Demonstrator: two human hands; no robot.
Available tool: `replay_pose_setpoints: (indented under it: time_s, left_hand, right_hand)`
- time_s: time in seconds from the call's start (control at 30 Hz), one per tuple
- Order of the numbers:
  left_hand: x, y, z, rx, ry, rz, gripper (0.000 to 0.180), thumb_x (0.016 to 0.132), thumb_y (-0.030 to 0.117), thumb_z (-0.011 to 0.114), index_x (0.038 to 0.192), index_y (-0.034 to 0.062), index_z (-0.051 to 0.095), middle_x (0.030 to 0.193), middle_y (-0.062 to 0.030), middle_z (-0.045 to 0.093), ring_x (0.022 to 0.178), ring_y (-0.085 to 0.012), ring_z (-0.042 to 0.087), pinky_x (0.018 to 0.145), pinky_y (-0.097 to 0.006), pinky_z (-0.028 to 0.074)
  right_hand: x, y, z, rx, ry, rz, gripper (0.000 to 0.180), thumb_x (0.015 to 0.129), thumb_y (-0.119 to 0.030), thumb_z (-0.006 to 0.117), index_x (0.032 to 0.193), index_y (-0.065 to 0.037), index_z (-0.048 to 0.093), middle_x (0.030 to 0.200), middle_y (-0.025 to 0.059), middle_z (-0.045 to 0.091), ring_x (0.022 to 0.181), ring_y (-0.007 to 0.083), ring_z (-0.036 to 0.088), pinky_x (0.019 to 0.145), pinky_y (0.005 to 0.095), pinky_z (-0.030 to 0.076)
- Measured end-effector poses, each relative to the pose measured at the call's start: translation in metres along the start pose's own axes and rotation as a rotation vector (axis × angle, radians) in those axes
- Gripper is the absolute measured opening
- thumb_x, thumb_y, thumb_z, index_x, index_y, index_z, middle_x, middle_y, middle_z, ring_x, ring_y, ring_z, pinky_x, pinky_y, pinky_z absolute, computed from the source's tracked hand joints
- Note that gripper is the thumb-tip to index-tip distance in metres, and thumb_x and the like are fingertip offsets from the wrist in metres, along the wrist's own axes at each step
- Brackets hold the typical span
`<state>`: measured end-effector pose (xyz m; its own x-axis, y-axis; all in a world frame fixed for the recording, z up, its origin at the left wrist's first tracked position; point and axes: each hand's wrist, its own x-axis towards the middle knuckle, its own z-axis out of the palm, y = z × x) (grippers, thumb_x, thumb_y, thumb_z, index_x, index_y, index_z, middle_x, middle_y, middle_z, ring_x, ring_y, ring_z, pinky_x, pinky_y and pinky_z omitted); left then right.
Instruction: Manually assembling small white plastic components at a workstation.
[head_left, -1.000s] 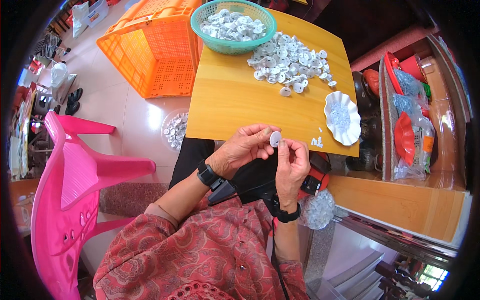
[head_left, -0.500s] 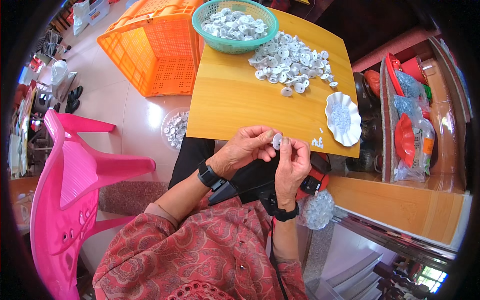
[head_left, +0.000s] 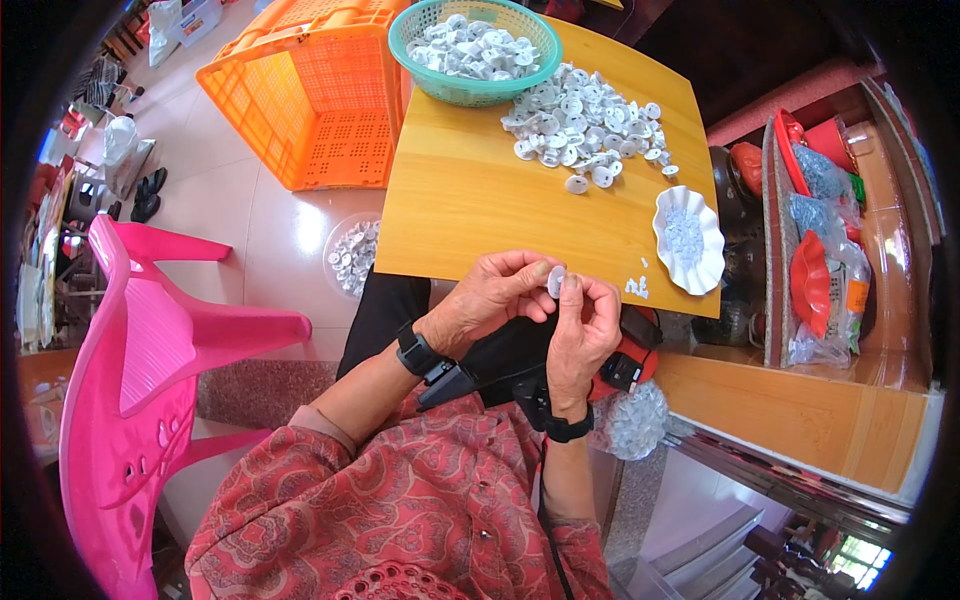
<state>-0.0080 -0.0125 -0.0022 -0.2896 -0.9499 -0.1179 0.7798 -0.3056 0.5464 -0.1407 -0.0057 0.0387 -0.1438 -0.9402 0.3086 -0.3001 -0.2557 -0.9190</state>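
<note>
Between my two hands, just in front of the table's near edge, is a small round white plastic piece (head_left: 556, 281). My left hand (head_left: 497, 297) pinches it from the left with thumb and forefinger. From the right, my right hand (head_left: 584, 317) grips it, thumb raised against its face. Whether a smaller part sits in my right fingertips is hidden. On the yellow wooden table (head_left: 470, 200) lies a heap of similar white round pieces (head_left: 585, 120). A white scalloped dish (head_left: 707, 275) with tiny pale translucent parts stands at the right, a few small white bits (head_left: 637, 288) beside it.
A green basket (head_left: 478, 92) full of white pieces stands at the table's far left. Beyond the table's left side are an orange crate (head_left: 345, 150), a pink plastic chair (head_left: 160, 330) and a floor-level container of white pieces (head_left: 353, 258). Shelving (head_left: 800, 380) runs along the right.
Both hands keep nearly the same place and grip on the white piece. The view has shifted very slightly; the piece's face seems turned a little.
</note>
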Motion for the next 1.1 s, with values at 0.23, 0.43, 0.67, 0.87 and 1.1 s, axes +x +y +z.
replay_pose_setpoints:
  time_s: [0.23, 0.43, 0.67, 0.87, 1.1]
  left_hand:
    - [-0.005, 0.005, 0.003, 0.049, 0.011, -0.003, 0.032, 0.100, 0.023, 0.057, 0.121, 0.0004, 0.062, 0.100, -0.0058, 0.067, 0.080, -0.0109, 0.065, 0.069, -0.026, 0.058]
    - [-0.006, 0.004, 0.002, 0.014, -0.045, 0.016, 0.032, 0.100, 0.024, 0.057, 0.122, 0.0006, 0.062, 0.099, -0.0053, 0.066, 0.080, -0.0106, 0.064, 0.071, -0.026, 0.057]
    - [-0.007, 0.003, 0.006, 0.026, -0.049, 0.017, 0.032, 0.100, 0.024, 0.058, 0.121, 0.0008, 0.062, 0.099, -0.0053, 0.066, 0.080, -0.0112, 0.064, 0.071, -0.026, 0.058]
    - [-0.007, 0.002, 0.006, 0.032, -0.034, 0.017, 0.032, 0.100, 0.024, 0.058, 0.121, 0.0006, 0.062, 0.098, -0.0057, 0.067, 0.079, -0.0115, 0.065, 0.071, -0.027, 0.058]
    - [-0.007, 0.002, 0.005, -0.010, -0.012, 0.020, 0.028, 0.099, 0.019, 0.059, 0.118, -0.0010, 0.062, 0.098, -0.0071, 0.067, 0.080, -0.0132, 0.068, 0.069, -0.027, 0.060]
  right_hand:
    - [-0.001, -0.009, -0.003, -0.159, -0.044, -0.168, 0.012, 0.092, -0.010, 0.066, 0.090, 0.000, 0.059, 0.091, 0.0104, 0.060, 0.085, 0.0253, 0.059, 0.074, 0.0370, 0.048]
    - [0.001, -0.011, -0.009, -0.293, -0.090, -0.219, 0.011, 0.091, -0.009, 0.066, 0.089, -0.002, 0.057, 0.090, 0.0117, 0.059, 0.087, 0.0285, 0.058, 0.077, 0.0406, 0.046]
    - [0.000, -0.013, -0.004, -0.129, -0.028, -0.142, 0.013, 0.093, -0.009, 0.065, 0.088, -0.001, 0.057, 0.088, 0.0106, 0.058, 0.080, 0.0241, 0.057, 0.073, 0.0367, 0.047]
    - [-0.001, -0.012, -0.001, -0.075, 0.006, -0.119, 0.015, 0.094, -0.011, 0.065, 0.087, 0.000, 0.057, 0.088, 0.0094, 0.058, 0.079, 0.0211, 0.057, 0.072, 0.0343, 0.047]
    - [-0.002, -0.011, 0.002, -0.048, 0.022, -0.096, 0.015, 0.093, -0.010, 0.065, 0.086, 0.001, 0.058, 0.089, 0.0097, 0.058, 0.081, 0.0214, 0.057, 0.075, 0.0343, 0.047]
